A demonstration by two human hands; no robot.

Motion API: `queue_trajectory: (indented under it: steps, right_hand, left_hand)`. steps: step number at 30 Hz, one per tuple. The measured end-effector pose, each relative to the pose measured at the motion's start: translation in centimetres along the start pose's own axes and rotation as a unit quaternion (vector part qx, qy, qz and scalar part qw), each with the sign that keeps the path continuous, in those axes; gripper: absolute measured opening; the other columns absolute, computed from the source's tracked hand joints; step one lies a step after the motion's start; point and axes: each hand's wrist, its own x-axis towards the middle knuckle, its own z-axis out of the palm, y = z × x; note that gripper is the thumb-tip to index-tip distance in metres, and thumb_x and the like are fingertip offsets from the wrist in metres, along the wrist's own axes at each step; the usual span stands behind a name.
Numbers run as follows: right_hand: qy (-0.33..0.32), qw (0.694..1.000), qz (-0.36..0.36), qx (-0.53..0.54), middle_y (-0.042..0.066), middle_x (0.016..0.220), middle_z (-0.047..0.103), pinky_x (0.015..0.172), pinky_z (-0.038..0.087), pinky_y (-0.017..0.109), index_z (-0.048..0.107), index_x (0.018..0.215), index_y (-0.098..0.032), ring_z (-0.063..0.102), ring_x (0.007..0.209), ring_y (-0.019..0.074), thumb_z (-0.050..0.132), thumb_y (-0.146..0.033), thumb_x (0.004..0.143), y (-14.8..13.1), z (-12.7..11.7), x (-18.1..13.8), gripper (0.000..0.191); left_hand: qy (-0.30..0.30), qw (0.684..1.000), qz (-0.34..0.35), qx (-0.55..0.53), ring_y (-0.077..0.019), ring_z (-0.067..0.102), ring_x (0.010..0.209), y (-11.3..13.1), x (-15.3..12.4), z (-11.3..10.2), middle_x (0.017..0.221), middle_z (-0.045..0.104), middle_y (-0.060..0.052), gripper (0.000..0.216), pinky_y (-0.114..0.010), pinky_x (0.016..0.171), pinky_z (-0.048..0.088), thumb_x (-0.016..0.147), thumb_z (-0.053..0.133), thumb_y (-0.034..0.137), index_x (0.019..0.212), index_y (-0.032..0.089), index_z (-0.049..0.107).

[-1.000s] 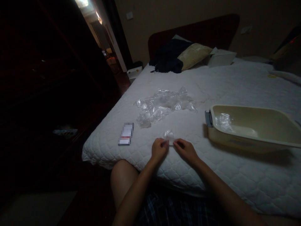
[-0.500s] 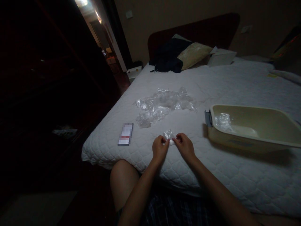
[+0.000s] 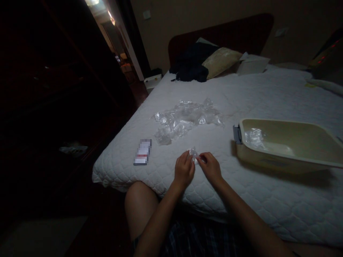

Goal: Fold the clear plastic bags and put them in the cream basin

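A small clear plastic bag [image 3: 193, 152] lies on the white quilted bed, between my two hands. My left hand [image 3: 184, 167] rests over its left side, back of the hand up, fingers bent and pressed onto it. At its right edge, my right hand [image 3: 210, 167] pinches the plastic between thumb and forefinger. Beyond the hands, a loose heap of crumpled clear plastic bags [image 3: 184, 119] spreads over the bed. To the right stands a cream plastic bin [image 3: 281, 159] with a grey latch, and some clear plastic [image 3: 255, 138] lies inside it.
A phone [image 3: 143, 152], its screen blurred out, lies left of my hands near the bed's edge. Dark clothing [image 3: 191, 60], a beige pillow [image 3: 222, 61] and a white box [image 3: 253, 64] sit by the headboard [image 3: 249, 30]. A doorway opens at the back left.
My left hand has turned from a pinch to lying over the bag, covering more of it. The right hand stays almost in place.
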Motion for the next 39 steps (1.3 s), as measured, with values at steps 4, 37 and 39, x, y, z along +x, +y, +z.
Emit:
queue_trajectory:
  steps: [4,37,39]
  right_hand:
    - [0.011,0.999,0.006,0.031,0.005,0.076,0.058,0.064,0.044,0.031,0.057,0.08,-0.019,0.054,0.069,0.018,0.046,-0.04,0.08,-0.2,-0.2,0.0,0.024]
    - [0.031,0.995,-0.087,0.047,0.01,0.115,0.053,0.089,0.041,0.043,0.044,0.117,-0.021,0.049,0.105,0.0232,0.059,-0.034,0.073,-0.1,-0.6,-1.2,0.048]
    - [0.056,0.993,-0.059,0.082,0.01,0.113,0.05,0.083,0.046,0.04,0.042,0.117,-0.022,0.05,0.102,0.0223,0.059,-0.033,0.073,-0.4,-0.9,-1.4,0.048]
  left_hand:
    - [-0.049,0.998,0.049,0.006,-0.024,0.041,0.118,0.0,-0.1,-0.1,0.117,0.054,-0.012,0.029,-0.046,0.094,0.038,0.078,0.048,0.017,0.107,0.018,0.052]
    - [0.023,0.949,-0.207,-0.238,-0.017,0.056,0.089,-0.9,0.2,0.8,0.091,0.063,-0.005,0.021,-0.033,0.084,0.041,0.071,0.052,0.011,0.088,0.018,0.062]
    - [0.047,0.914,-0.274,-0.296,-0.0155,0.057,0.079,-0.2,0.6,0.3,0.081,0.063,-0.003,0.017,-0.029,0.076,0.043,0.069,0.052,0.011,0.082,0.017,0.062]
